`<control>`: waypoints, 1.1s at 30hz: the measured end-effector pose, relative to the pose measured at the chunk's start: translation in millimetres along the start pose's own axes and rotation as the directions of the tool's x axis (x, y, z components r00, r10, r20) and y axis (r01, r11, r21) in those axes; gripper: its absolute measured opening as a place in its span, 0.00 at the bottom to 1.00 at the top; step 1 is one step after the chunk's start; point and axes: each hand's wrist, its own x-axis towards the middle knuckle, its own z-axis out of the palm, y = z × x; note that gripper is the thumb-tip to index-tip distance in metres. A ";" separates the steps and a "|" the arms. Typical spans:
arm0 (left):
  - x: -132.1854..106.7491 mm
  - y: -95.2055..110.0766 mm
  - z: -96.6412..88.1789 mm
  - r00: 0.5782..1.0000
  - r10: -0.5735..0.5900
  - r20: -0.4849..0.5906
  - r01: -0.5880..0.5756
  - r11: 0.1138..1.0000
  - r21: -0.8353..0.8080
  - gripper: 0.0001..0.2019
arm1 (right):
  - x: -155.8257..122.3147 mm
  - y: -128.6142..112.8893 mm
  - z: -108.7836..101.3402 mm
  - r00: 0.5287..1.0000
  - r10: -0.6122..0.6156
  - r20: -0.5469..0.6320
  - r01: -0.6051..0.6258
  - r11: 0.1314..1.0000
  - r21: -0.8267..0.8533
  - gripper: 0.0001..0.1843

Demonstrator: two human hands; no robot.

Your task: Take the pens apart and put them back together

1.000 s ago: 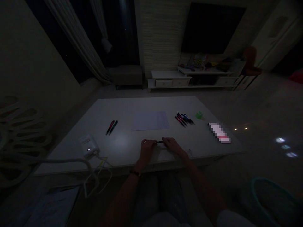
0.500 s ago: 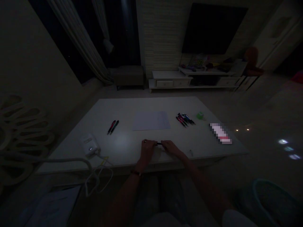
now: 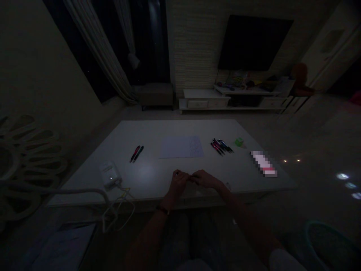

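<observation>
Apparently L hand point(image 3: 179, 180) & R hand point(image 3: 205, 178) both pinch a small, dark, slim item point(image 3: 193, 177), mostly hidden b/w them, over white rectangular tabletop point(image 3: 153, 182); uneven pull cd make it slip & roll off.

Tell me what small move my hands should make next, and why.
Perhaps ease the left hand and right hand slightly apart: their fingers meet over the near side of the white table, and anything held between them is too hidden to make out, so a small gap would likely show it.
</observation>
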 end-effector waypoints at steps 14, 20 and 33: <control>4.9 -2.7 2.3 0.920 -0.300 -0.252 0.310 0.951 0.000 0.15 | -18.7 23.0 -16.3 0.945 0.273 -0.177 -0.018 0.587 0.809 0.11; 18.1 -28.5 -5.0 0.963 -0.259 -0.071 0.262 0.964 0.038 0.16 | 8.1 18.5 -45.1 0.839 0.275 -0.470 0.296 0.494 0.818 0.11; 34.6 -77.1 -1.5 0.945 -0.323 0.058 0.306 0.931 0.196 0.19 | 69.7 8.5 -84.8 0.893 0.165 -0.419 0.297 0.486 0.822 0.27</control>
